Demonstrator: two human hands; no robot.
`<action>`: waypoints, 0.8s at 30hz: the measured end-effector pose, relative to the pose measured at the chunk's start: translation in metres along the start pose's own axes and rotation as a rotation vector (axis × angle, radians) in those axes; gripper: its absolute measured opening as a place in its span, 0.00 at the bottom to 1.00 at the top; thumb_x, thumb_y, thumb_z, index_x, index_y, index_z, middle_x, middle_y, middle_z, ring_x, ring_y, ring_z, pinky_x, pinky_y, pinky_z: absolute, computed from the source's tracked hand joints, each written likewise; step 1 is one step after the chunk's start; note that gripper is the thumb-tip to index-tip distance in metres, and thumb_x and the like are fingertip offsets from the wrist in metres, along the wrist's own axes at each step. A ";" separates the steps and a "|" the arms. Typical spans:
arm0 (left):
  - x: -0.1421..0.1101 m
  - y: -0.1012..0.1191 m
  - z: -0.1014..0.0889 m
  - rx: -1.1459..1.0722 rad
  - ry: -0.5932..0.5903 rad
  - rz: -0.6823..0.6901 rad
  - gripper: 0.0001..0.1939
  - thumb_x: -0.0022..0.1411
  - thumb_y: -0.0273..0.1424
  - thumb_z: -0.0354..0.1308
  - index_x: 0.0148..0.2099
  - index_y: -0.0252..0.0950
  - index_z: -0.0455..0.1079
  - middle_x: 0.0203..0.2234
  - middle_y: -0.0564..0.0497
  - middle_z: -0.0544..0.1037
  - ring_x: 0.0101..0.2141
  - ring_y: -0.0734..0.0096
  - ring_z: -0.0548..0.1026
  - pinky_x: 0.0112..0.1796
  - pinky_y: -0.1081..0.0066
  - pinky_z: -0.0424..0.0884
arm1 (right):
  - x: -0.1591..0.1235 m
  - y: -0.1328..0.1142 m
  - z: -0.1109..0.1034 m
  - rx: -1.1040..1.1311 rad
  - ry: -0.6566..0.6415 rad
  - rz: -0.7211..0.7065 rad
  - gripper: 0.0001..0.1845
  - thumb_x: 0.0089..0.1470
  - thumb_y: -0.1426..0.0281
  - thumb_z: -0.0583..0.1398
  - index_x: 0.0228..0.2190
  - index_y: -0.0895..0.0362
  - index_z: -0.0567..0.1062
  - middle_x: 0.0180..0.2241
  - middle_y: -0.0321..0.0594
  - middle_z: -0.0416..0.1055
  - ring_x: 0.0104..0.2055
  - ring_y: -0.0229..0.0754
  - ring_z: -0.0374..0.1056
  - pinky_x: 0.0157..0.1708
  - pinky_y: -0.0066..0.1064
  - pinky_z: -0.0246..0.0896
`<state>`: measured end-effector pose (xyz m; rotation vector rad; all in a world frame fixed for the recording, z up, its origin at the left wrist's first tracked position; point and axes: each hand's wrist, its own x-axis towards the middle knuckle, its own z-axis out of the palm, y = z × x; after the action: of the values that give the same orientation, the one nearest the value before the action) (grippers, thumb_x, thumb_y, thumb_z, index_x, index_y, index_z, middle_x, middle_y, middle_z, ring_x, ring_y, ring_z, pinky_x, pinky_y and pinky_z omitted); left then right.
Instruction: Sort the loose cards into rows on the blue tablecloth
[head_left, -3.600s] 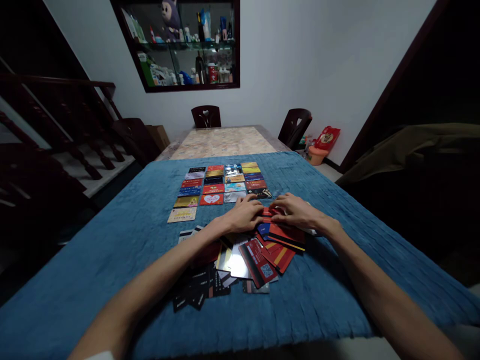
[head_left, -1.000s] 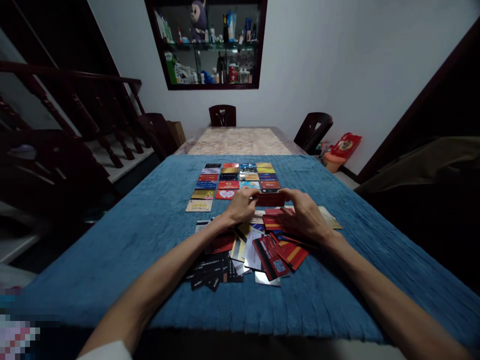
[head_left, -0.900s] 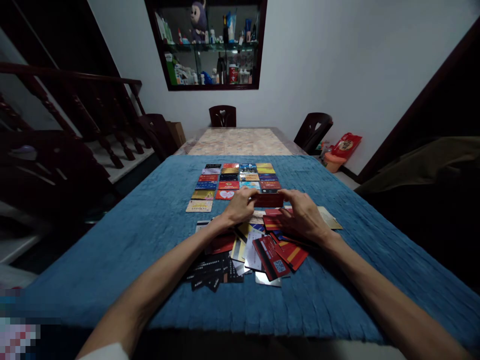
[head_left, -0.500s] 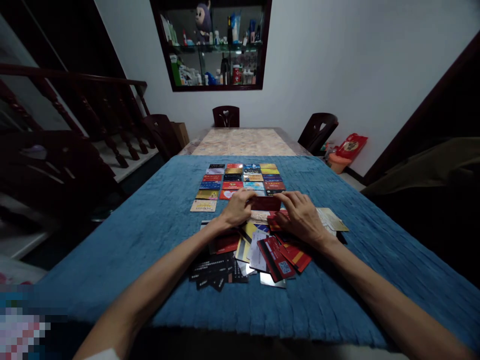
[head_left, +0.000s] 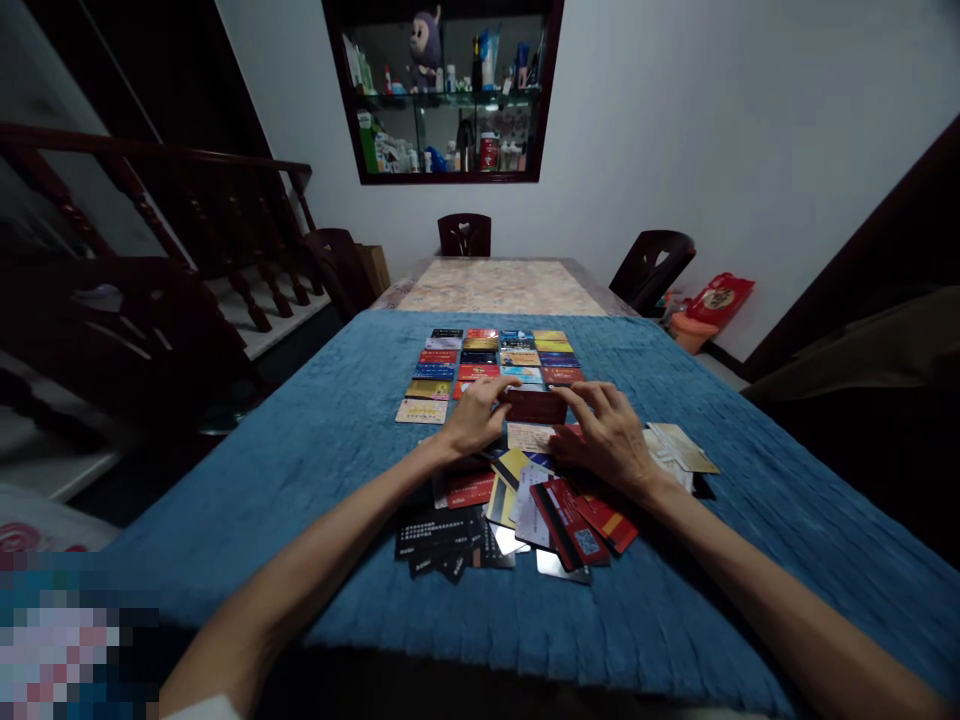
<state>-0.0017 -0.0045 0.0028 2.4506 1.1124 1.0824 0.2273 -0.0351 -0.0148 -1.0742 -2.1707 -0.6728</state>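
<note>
Between my two hands a dark red card [head_left: 536, 407] is held by its short ends, tilted up above the table. My left hand [head_left: 478, 412] pinches its left end, and my right hand [head_left: 604, 425] pinches the right end. Beyond them, several cards lie in neat columns, among them a cream card [head_left: 421, 411] at the near left. Below my hands is a loose, overlapping pile with a red card with a square code [head_left: 570, 525], a yellow card [head_left: 510, 475] and black cards [head_left: 439, 530]. My hands hide part of the rows and the pile.
A blue cloth [head_left: 300, 450] covers the near part of the table; a patterned cover [head_left: 495, 285] shows at the far end. More pale cards [head_left: 682, 447] lie right of my right hand. Chairs [head_left: 465, 235] stand around the table.
The whole view has shifted slightly, so everything sits further right. Both hands still hold the dark red card, which appears a little lower relative to the rows.
</note>
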 end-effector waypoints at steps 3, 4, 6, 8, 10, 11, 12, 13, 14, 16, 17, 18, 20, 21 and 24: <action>-0.004 -0.005 -0.003 0.051 -0.017 0.048 0.24 0.58 0.18 0.55 0.57 0.37 0.67 0.41 0.48 0.76 0.43 0.62 0.73 0.49 0.62 0.70 | 0.001 0.000 0.001 0.020 -0.014 0.003 0.24 0.58 0.68 0.57 0.56 0.58 0.67 0.47 0.52 0.68 0.48 0.55 0.60 0.44 0.44 0.61; -0.006 -0.006 -0.004 0.075 -0.024 0.071 0.25 0.58 0.19 0.55 0.58 0.37 0.66 0.41 0.47 0.76 0.44 0.62 0.72 0.49 0.61 0.69 | 0.002 0.000 0.001 0.023 -0.015 0.006 0.24 0.58 0.69 0.57 0.56 0.57 0.67 0.47 0.52 0.68 0.49 0.55 0.60 0.44 0.45 0.61; -0.009 -0.009 -0.005 0.123 -0.034 0.117 0.27 0.59 0.19 0.54 0.60 0.37 0.63 0.43 0.46 0.76 0.45 0.60 0.71 0.49 0.60 0.69 | 0.003 0.000 0.001 0.026 -0.012 0.004 0.23 0.58 0.68 0.57 0.55 0.58 0.67 0.47 0.52 0.69 0.48 0.55 0.60 0.44 0.45 0.61; -0.011 -0.010 -0.007 0.163 -0.044 0.157 0.28 0.59 0.20 0.54 0.62 0.36 0.60 0.46 0.44 0.75 0.46 0.59 0.70 0.50 0.59 0.68 | 0.004 0.000 0.001 0.023 -0.003 -0.008 0.22 0.58 0.68 0.57 0.54 0.59 0.68 0.46 0.53 0.69 0.47 0.55 0.60 0.44 0.45 0.61; -0.013 -0.010 -0.008 0.204 -0.063 0.186 0.30 0.59 0.21 0.54 0.64 0.34 0.57 0.49 0.42 0.74 0.47 0.57 0.69 0.50 0.57 0.68 | 0.006 0.000 0.000 0.022 0.005 -0.020 0.21 0.59 0.68 0.57 0.53 0.60 0.69 0.45 0.53 0.69 0.47 0.55 0.60 0.44 0.45 0.61; -0.014 -0.010 -0.008 0.227 -0.076 0.195 0.31 0.59 0.22 0.54 0.65 0.33 0.56 0.51 0.41 0.73 0.48 0.56 0.69 0.50 0.56 0.67 | 0.007 -0.001 0.000 0.023 0.005 -0.022 0.21 0.58 0.68 0.57 0.52 0.60 0.69 0.46 0.53 0.69 0.48 0.55 0.60 0.44 0.44 0.60; -0.014 -0.009 -0.009 0.250 -0.089 0.200 0.31 0.60 0.22 0.54 0.65 0.33 0.55 0.51 0.40 0.73 0.49 0.55 0.69 0.50 0.55 0.67 | 0.008 -0.001 0.000 0.026 0.000 -0.019 0.21 0.58 0.68 0.57 0.53 0.59 0.69 0.46 0.53 0.69 0.48 0.55 0.60 0.44 0.44 0.60; -0.015 -0.008 -0.009 0.274 -0.099 0.203 0.31 0.60 0.23 0.53 0.66 0.33 0.54 0.51 0.39 0.73 0.49 0.54 0.69 0.50 0.54 0.67 | 0.009 -0.001 0.001 0.029 -0.007 -0.013 0.21 0.58 0.68 0.58 0.53 0.58 0.69 0.46 0.52 0.69 0.48 0.55 0.60 0.44 0.44 0.60; -0.015 -0.008 -0.009 0.294 -0.107 0.204 0.32 0.61 0.23 0.53 0.66 0.33 0.54 0.51 0.39 0.73 0.49 0.53 0.69 0.50 0.54 0.67 | 0.010 -0.001 0.001 0.032 -0.015 -0.009 0.22 0.57 0.68 0.58 0.54 0.57 0.69 0.46 0.52 0.69 0.48 0.55 0.60 0.44 0.44 0.60; -0.016 -0.007 -0.010 0.325 -0.115 0.201 0.32 0.61 0.24 0.53 0.67 0.33 0.53 0.49 0.39 0.74 0.49 0.53 0.69 0.49 0.54 0.67 | 0.012 -0.002 0.002 0.038 -0.030 -0.006 0.22 0.56 0.69 0.58 0.54 0.56 0.69 0.46 0.51 0.69 0.48 0.55 0.61 0.44 0.43 0.60; -0.016 -0.007 -0.011 0.338 -0.114 0.199 0.32 0.61 0.23 0.53 0.67 0.33 0.53 0.48 0.39 0.74 0.48 0.53 0.69 0.49 0.54 0.67 | 0.012 -0.002 0.003 0.042 -0.036 -0.007 0.22 0.56 0.68 0.58 0.53 0.56 0.69 0.45 0.50 0.69 0.47 0.55 0.61 0.44 0.43 0.60; -0.016 -0.008 -0.011 0.349 -0.109 0.196 0.32 0.61 0.23 0.53 0.67 0.33 0.53 0.48 0.39 0.74 0.48 0.53 0.70 0.49 0.54 0.67 | 0.013 -0.003 0.003 0.048 -0.041 -0.011 0.22 0.56 0.68 0.58 0.53 0.56 0.69 0.45 0.51 0.69 0.47 0.55 0.61 0.44 0.43 0.60; -0.017 -0.009 -0.013 0.368 -0.098 0.193 0.31 0.61 0.23 0.53 0.66 0.32 0.54 0.48 0.39 0.74 0.48 0.53 0.70 0.49 0.55 0.67 | 0.016 -0.005 0.003 0.063 -0.051 -0.017 0.22 0.57 0.67 0.58 0.53 0.57 0.69 0.45 0.51 0.69 0.47 0.55 0.61 0.44 0.44 0.60; -0.017 -0.011 -0.014 0.374 -0.091 0.193 0.30 0.62 0.24 0.53 0.66 0.32 0.55 0.48 0.39 0.74 0.48 0.53 0.70 0.48 0.55 0.67 | 0.018 -0.007 0.003 0.068 -0.057 -0.017 0.21 0.58 0.66 0.58 0.53 0.57 0.69 0.45 0.52 0.70 0.47 0.55 0.61 0.44 0.44 0.60; -0.018 -0.015 -0.017 0.383 -0.080 0.199 0.29 0.62 0.24 0.53 0.65 0.30 0.55 0.48 0.37 0.74 0.48 0.53 0.70 0.48 0.54 0.68 | 0.023 -0.010 0.004 0.068 -0.079 -0.021 0.21 0.58 0.66 0.58 0.52 0.58 0.69 0.45 0.52 0.70 0.47 0.56 0.61 0.43 0.44 0.61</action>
<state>-0.0301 -0.0088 -0.0020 2.9270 1.1613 0.8774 0.2070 -0.0261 -0.0023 -1.0599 -2.2581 -0.5705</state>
